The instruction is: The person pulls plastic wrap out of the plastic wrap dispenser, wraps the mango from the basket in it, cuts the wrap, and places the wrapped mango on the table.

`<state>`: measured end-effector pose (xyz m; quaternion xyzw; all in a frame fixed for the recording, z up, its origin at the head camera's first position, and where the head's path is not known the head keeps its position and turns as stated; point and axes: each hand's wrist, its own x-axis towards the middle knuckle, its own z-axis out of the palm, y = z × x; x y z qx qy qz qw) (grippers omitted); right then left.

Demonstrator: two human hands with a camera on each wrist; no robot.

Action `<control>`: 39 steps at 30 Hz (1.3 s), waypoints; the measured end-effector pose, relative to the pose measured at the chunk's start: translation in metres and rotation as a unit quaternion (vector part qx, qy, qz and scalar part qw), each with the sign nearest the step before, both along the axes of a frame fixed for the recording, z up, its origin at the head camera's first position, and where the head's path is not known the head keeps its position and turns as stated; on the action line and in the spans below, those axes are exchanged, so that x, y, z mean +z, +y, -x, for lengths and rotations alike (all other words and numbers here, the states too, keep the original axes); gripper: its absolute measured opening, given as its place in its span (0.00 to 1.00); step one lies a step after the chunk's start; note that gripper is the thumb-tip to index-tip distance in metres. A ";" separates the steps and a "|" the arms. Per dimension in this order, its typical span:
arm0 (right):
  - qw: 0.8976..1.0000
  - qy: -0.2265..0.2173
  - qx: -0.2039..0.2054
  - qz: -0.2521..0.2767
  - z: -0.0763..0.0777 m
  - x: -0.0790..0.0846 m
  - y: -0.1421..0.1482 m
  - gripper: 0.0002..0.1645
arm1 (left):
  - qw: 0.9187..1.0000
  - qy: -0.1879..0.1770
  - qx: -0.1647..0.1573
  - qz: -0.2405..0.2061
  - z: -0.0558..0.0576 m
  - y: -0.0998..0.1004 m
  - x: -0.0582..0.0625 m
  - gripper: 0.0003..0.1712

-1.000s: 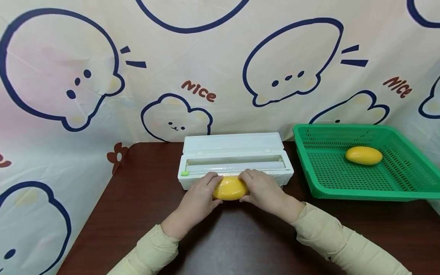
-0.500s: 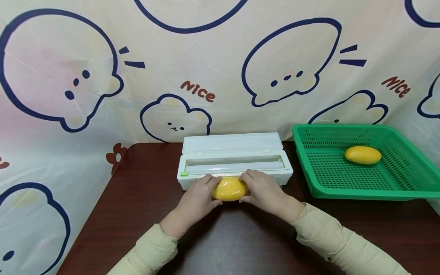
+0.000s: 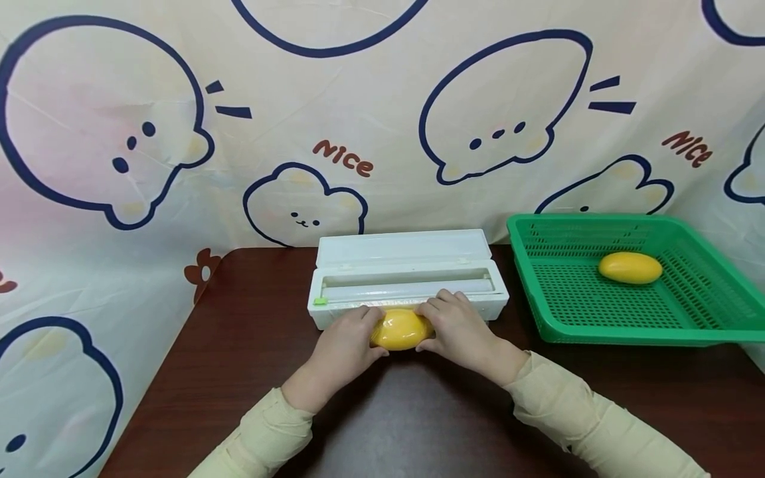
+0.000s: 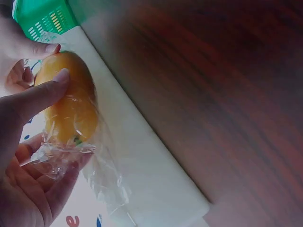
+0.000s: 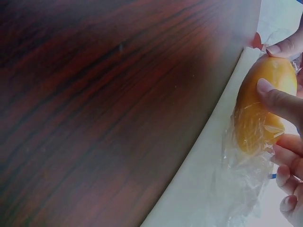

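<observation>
In the head view, both hands hold a yellow mango (image 3: pixel 402 330) against the front of a white cling film dispenser box (image 3: pixel 319 315). The left hand (image 3: pixel 343 348) grips its left end, and the right hand (image 3: pixel 461 335) its right end. Each thumb (image 4: pixel 49 92) lies on the side facing the person, as the left wrist view shows, with fingers behind. Clear cling film (image 5: pixel 241 179) covers part of the mango and hangs in wrinkles around its ends. It stretches along the box's front face. The box's lid (image 3: pixel 403 247) stands raised, with a film roll (image 3: pixel 412 290) inside.
A green plastic basket (image 3: pixel 633 336) stands on the dark wooden table (image 3: pixel 406 425) to the right, holding a second yellow mango (image 3: pixel 630 267). Behind the table hangs a printed cloth (image 3: pixel 382 99). A small light-green piece (image 3: pixel 321 301) sits at the box's left front edge.
Both hands keep their grip on the mango, which stays almost in place. The right hand's fingers have risen slightly over the box's front edge.
</observation>
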<state>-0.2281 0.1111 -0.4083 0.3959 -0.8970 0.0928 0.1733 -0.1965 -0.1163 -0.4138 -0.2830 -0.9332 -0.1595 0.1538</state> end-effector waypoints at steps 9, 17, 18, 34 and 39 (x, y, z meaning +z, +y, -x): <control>1.000 -0.016 0.008 -0.008 0.001 0.000 0.000 0.35 | 1.000 -0.026 -0.004 0.015 0.001 0.000 0.003 0.31; 1.000 -0.022 0.018 -0.009 0.002 -0.003 0.001 0.35 | 0.998 -0.066 -0.005 0.014 0.004 0.000 0.002 0.32; 1.000 -0.023 0.018 -0.006 0.002 -0.004 0.001 0.36 | 0.998 -0.068 -0.005 0.014 0.004 0.000 0.001 0.32; 0.999 -0.031 0.017 0.015 0.001 -0.009 0.002 0.32 | 0.992 -0.128 -0.002 -0.007 0.008 -0.001 -0.001 0.34; 0.999 -0.047 0.014 0.009 0.001 -0.007 0.001 0.31 | 0.989 -0.148 -0.011 -0.008 0.011 -0.001 0.000 0.32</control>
